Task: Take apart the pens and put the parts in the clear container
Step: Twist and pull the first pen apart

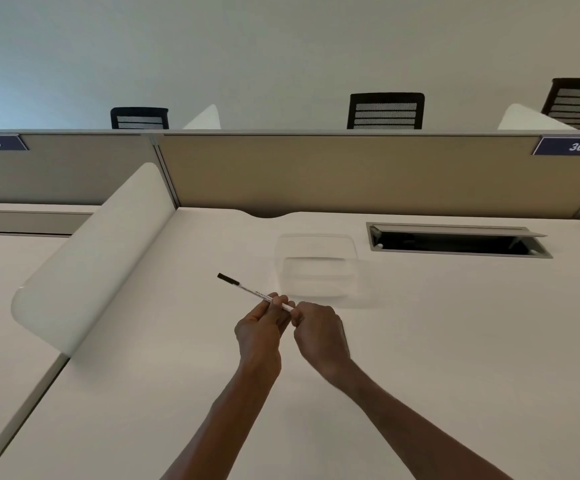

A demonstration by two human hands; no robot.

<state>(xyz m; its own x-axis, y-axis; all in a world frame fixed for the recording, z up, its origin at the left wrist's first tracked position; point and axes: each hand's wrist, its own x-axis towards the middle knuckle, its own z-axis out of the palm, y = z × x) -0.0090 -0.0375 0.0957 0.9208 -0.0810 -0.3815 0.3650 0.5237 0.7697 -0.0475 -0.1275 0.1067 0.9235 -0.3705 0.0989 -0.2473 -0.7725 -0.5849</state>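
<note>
A white pen (252, 290) with a black cap pointing up and to the left is held above the desk. My left hand (260, 329) grips its barrel near the lower end. My right hand (318, 336) pinches the pen's near end, which is hidden between its fingers. The clear container (316, 263) stands on the desk just behind and to the right of the hands; I see nothing inside it.
A white curved divider (91, 258) rises at the left of the desk. An open cable hatch (458, 240) is set in the desk at the back right. A beige partition (350, 171) closes the far edge. Chairs stand beyond it.
</note>
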